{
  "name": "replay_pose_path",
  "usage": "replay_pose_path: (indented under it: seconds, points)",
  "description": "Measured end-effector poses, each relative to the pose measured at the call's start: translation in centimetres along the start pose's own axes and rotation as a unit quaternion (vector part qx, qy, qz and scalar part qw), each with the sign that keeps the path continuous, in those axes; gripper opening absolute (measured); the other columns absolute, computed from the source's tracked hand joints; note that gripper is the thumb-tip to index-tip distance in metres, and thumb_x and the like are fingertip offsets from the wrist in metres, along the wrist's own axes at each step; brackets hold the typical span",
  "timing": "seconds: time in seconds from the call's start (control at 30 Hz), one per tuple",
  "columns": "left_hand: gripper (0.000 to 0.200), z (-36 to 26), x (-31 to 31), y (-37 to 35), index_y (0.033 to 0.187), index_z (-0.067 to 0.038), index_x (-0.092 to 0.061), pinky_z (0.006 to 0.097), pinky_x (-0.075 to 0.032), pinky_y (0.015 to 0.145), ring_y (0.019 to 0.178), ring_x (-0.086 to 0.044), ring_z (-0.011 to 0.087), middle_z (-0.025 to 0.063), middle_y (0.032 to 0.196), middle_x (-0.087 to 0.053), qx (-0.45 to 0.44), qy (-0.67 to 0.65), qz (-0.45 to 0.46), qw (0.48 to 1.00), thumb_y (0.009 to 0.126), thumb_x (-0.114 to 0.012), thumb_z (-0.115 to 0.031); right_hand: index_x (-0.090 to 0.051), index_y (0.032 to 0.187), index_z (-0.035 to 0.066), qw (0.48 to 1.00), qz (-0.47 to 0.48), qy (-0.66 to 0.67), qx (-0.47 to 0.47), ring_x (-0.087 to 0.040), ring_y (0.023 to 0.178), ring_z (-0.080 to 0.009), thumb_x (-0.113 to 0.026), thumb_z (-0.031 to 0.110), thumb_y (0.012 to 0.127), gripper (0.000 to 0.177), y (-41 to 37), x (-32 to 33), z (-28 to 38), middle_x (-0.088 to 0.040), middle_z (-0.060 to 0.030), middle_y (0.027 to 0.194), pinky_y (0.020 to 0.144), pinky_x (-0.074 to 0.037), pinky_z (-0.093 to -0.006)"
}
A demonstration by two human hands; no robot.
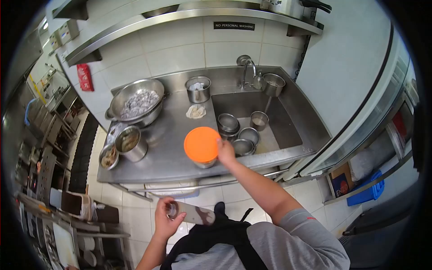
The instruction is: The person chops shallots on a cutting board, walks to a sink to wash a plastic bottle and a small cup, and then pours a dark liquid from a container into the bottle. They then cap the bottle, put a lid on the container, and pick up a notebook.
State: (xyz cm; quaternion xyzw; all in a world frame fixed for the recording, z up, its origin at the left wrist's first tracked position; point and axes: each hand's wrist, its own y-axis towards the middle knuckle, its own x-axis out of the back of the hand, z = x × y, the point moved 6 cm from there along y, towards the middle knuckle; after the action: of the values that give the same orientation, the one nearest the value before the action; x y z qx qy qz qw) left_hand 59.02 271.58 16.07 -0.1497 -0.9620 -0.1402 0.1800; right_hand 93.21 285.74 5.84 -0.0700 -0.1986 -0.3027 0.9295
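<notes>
My right hand (225, 152) grips the side of a round container with an orange lid (201, 144), at the front of the steel counter (173, 130). My left hand (167, 220) is wrapped round the neck end of a translucent bottle (194, 213), which lies tilted sideways in front of my apron, below the counter edge. Behind the orange lid a pale crumpled cloth (196, 112) lies on the counter, with a steel pot (198, 92) holding something white farther back.
Left on the counter are a large steel colander (115, 100), a steel pot (138, 150) and a small bowl (109, 165) with food. The sink (288, 121) holds several steel bowls and pots under a faucet (247, 72). A shelf (198, 11) runs above.
</notes>
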Motion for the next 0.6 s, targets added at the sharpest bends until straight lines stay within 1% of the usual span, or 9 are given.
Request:
replay_pose_path:
  seconds: [0.07, 0.2, 0.27, 0.3, 0.37, 0.43, 0.47, 0.57, 0.6]
  points:
    - [0.049, -0.9, -2.2, 5.5, 0.114, -0.005, -0.059, 0.032, -0.045, 0.084, 0.091, -0.054, 0.0191, 0.0068, 0.099, -0.052, -0.063, 0.029, 0.041, 0.997, 0.068, -0.076, -0.012, -0.06, 0.095, -0.002, 0.996, -0.023, -0.074, 0.049, -0.068, 0.081, -0.0249, -0.048, 0.049, 0.101, 0.052, 5.1, -2.8, -0.1, -0.067, -0.0134, 0.086, 0.059, -0.057, -0.0377]
    - [0.048, -1.1, -6.1, 15.6, 0.107, -0.007, -0.062, 0.0328, -0.047, 0.073, 0.083, -0.056, 0.0237, 0.0093, 0.094, -0.054, -0.099, 0.001, 0.069, 0.993, 0.064, -0.082, -0.016, -0.05, 0.13, 0.0, 0.951, 0.249, 0.136, -0.123, -0.064, 0.098, -0.0268, -0.041, 0.056, 0.101, 0.064, 4.3, -2.1, 1.5, -0.061, -0.0117, 0.119, 0.08, -0.054, -0.0424]
    - [0.048, -1.9, -8.5, 20.0, 0.107, -0.007, -0.062, 0.033, -0.047, 0.074, 0.084, -0.056, 0.0238, 0.0093, 0.094, -0.054, -0.125, -0.027, 0.065, 0.99, 0.064, -0.082, -0.018, -0.04, 0.143, 0.004, 0.897, 0.419, 0.143, 0.009, -0.06, 0.107, -0.023, -0.037, 0.065, 0.098, 0.075, 0.9, 1.4, 5.1, -0.053, -0.0095, 0.132, 0.09, -0.049, -0.036]
    - [0.049, -2.4, -9.5, 21.9, 0.107, -0.007, -0.062, 0.0333, -0.046, 0.074, 0.084, -0.056, 0.0239, 0.0094, 0.095, -0.054, -0.149, -0.051, 0.061, 0.986, 0.064, -0.083, -0.02, -0.04, 0.142, 0.005, 0.838, 0.534, 0.088, 0.076, -0.06, 0.107, -0.0213, -0.056, 0.057, 0.094, 0.072, 0.0, 2.8, 5.7, -0.054, -0.0094, 0.13, 0.088, -0.049, -0.032]
    - [0.053, -2.7, -12.0, 25.1, 0.107, -0.007, -0.063, 0.0338, -0.046, 0.074, 0.085, -0.056, 0.0238, 0.0092, 0.096, -0.055, -0.154, -0.06, 0.113, 0.98, 0.063, -0.085, -0.028, -0.037, 0.143, 0.005, 0.78, 0.603, 0.118, 0.118, -0.062, 0.104, -0.0219, -0.076, 0.04, 0.085, 0.078, -2.3, 6.4, 7.9, -0.056, -0.0132, 0.128, 0.086, -0.05, -0.0325]
    - [0.057, -4.3, -15.6, 26.7, 0.107, -0.008, -0.064, 0.0331, -0.046, 0.072, 0.084, -0.056, 0.0236, 0.0088, 0.096, -0.055, -0.243, -0.118, 0.268, 0.925, 0.063, -0.086, -0.036, -0.036, 0.142, 0.005, 0.798, 0.581, 0.104, 0.119, -0.062, 0.103, -0.0238, -0.077, 0.032, 0.081, 0.079, -1.0, 8.5, 8.2, -0.058, -0.0154, 0.122, 0.087, -0.05, -0.0346]
    - [0.054, -4.4, -17.0, 27.7, 0.106, -0.009, -0.065, 0.0324, -0.046, 0.07, 0.082, -0.056, 0.0232, 0.0082, 0.093, -0.055, -0.251, -0.103, 0.282, 0.92, 0.064, -0.085, -0.036, -0.034, 0.141, 0.005, 0.813, 0.562, 0.083, 0.127, -0.063, 0.102, -0.0256, -0.079, 0.023, 0.078, 0.08, 0.1, 9.4, 7.8, -0.06, -0.0176, 0.115, 0.088, -0.051, -0.0367]
    - [0.063, -3.7, -21.3, 30.9, 0.104, -0.006, -0.063, 0.0312, -0.042, 0.073, 0.082, -0.054, 0.0219, 0.0088, 0.095, -0.055, -0.182, -0.059, 0.243, 0.951, 0.069, -0.078, -0.055, -0.035, 0.139, 0.005, 0.861, 0.488, 0.064, 0.125, -0.065, 0.102, -0.0325, -0.077, 0.024, 0.079, 0.075, 4.7, 11.5, 6.2, -0.061, -0.0197, 0.115, 0.087, -0.052, -0.0384]
    - [0.052, -4.1, -22.4, 31.7, 0.105, -0.005, -0.061, 0.0307, -0.042, 0.072, 0.082, -0.053, 0.0196, 0.0086, 0.093, -0.054, -0.182, -0.051, 0.204, 0.961, 0.076, -0.076, -0.046, -0.04, 0.136, 0.003, 0.894, 0.416, 0.022, 0.167, -0.065, 0.099, -0.0366, -0.079, 0.023, 0.076, 0.074, 6.3, 11.8, 5.0, -0.062, -0.0194, 0.112, 0.084, -0.052, -0.0401]
